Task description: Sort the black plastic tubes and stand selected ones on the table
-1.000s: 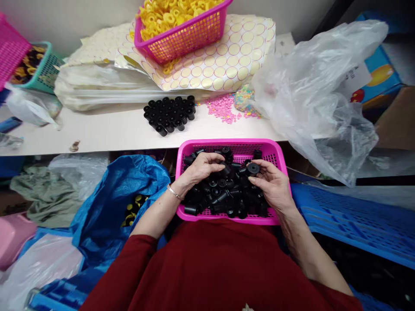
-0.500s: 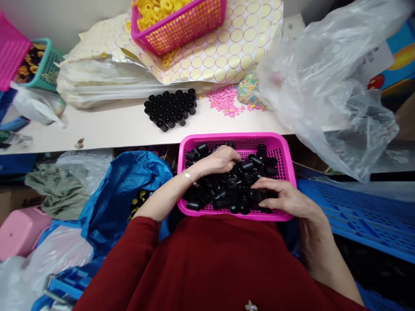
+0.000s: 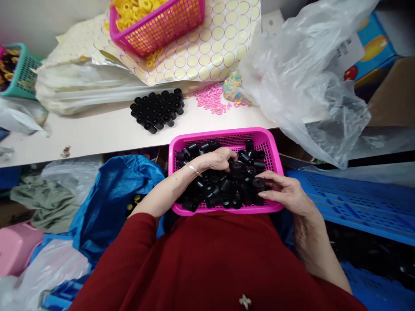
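A pink basket (image 3: 275,149) full of loose black plastic cylinders (image 3: 210,190) sits against my body at the table's front edge. Inside it my left hand (image 3: 222,159) has its fingers curled on a black plastic cylinder (image 3: 236,168), whose round top with a hole faces up. At the basket's right side, my right hand (image 3: 287,190) pinches another black plastic cylinder (image 3: 258,185) between thumb and fingers, also upright. Beyond the basket, a block of black cylinders (image 3: 157,108) stands upright in tight rows on the white table (image 3: 106,129).
Pink beads (image 3: 212,99) lie scattered beside a bag of coloured beads (image 3: 232,86). A pink basket of yellow rings (image 3: 158,32) rests on sticker sheets (image 3: 194,60). A clear plastic bag (image 3: 292,77) hangs over the table at right; a blue sack (image 3: 113,198) is below left.
My left hand now has a black cylinder upright in its fingers. The cylinder in my right hand has come up into clearer view. The whole view has shifted slightly.
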The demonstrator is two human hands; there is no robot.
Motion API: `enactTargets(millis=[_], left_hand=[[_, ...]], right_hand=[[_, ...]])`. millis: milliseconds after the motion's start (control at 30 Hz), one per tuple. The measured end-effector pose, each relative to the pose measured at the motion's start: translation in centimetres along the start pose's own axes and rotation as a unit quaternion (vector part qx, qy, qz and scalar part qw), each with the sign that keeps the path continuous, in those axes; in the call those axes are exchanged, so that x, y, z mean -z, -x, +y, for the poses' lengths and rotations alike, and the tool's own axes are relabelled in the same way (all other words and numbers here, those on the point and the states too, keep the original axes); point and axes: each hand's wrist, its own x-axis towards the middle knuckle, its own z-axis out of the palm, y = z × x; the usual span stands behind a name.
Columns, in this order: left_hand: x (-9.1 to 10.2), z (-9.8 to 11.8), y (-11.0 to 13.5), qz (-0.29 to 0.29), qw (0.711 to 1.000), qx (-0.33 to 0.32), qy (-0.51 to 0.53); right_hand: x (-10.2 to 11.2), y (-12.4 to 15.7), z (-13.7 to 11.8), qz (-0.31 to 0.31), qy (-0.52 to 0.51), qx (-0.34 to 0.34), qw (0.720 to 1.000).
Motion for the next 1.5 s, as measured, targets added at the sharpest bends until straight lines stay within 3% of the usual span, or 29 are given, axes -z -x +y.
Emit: enactTargets(millis=[67, 133, 200, 300, 400, 467, 533, 567, 633, 700, 767, 833, 867, 933, 1000, 1033, 1067, 1133, 1200, 1367, 1500], left_hand=[[-0.2, -1.0, 1.2, 0.047, 0.978, -0.061, 0.196], [-0.6, -1.7, 2.1, 0.062, 0.927, -0.098, 0.356], [-1.1, -2.0, 2.8, 0.049, 0.883, -0.108, 0.454], [-1.5, -2.0, 3.3, 0.044, 0.844, -0.102, 0.524], [-1.7, -1.9, 3.6, 0.049, 0.81, -0.098, 0.576], [-1.8, -1.9, 3.7, 0.063, 0.791, -0.087, 0.603], [-1.7, -2.0, 3.6, 0.097, 0.794, -0.055, 0.597], [-1.6, -2.1, 3.4, 0.122, 0.812, -0.032, 0.569], [-1.2, -2.3, 3.2, 0.171, 0.876, 0.012, 0.451], [-0.7, -2.4, 3.1, 0.198, 0.933, 0.043, 0.296], [-0.2, -2.5, 3.1, 0.192, 0.962, 0.054, 0.185], [0.1, -2.6, 3.3, 0.189, 0.972, 0.055, 0.127], [0.3, -2.6, 3.5, 0.192, 0.974, 0.052, 0.107], [0.5, -2.7, 3.7, 0.203, 0.975, 0.046, 0.081], [0.7, -2.6, 3.7, 0.206, 0.976, 0.037, 0.066], [0.8, -2.5, 3.5, 0.203, 0.977, 0.031, 0.054], [0.8, -2.3, 3.1, 0.197, 0.98, 0.022, 0.035], [0.7, -1.7, 1.8, 0.181, 0.983, -0.005, -0.022], [0.3, -0.7, 0.1, 0.175, 0.98, -0.026, -0.089], [-1.2, 1.4, -3.2, 0.145, 0.972, 0.012, -0.184], [-1.2, 1.0, -3.6, 0.137, 0.974, 0.015, -0.178]], right_hand=[[-0.2, -0.1, 0.4, 0.044, -0.027, 0.017, 0.999], [-0.4, -0.5, 0.6, 0.065, -0.039, 0.027, 0.997], [-0.5, -0.9, 0.6, 0.057, -0.013, 0.048, 0.997], [-0.7, -2.1, 0.1, 0.012, 0.101, 0.101, 0.99], [-1.4, -4.5, -0.9, 0.066, 0.296, 0.121, 0.945], [-2.0, -6.6, -1.6, 0.087, 0.466, 0.068, 0.878], [-2.5, -8.6, -2.3, 0.026, 0.594, -0.005, 0.804], [-2.7, -9.5, -2.6, -0.018, 0.628, -0.03, 0.777], [-3.1, -10.7, -3.0, -0.079, 0.658, -0.046, 0.748], [-3.4, -11.5, -3.3, -0.098, 0.665, -0.044, 0.739], [-3.4, -11.9, -3.5, -0.099, 0.665, -0.042, 0.739], [-2.9, -11.9, -3.5, -0.096, 0.665, -0.038, 0.74], [-2.5, -11.7, -3.4, -0.085, 0.652, -0.037, 0.753], [-1.4, -10.8, -3.0, -0.032, 0.562, -0.032, 0.826], [-0.4, -9.4, -2.4, 0.043, 0.366, -0.015, 0.93], [-0.1, -8.5, -2.0, 0.074, 0.247, -0.005, 0.966], [0.1, -7.6, -1.6, 0.094, 0.138, 0.001, 0.986], [-0.1, -5.9, -0.9, 0.116, -0.025, 0.002, 0.993], [-0.7, -4.6, -0.3, 0.131, -0.105, -0.003, 0.986], [-2.2, -3.2, 0.4, 0.144, -0.169, -0.006, 0.975], [-1.7, -3.0, 0.8, 0.173, -0.19, 0.0, 0.966]])
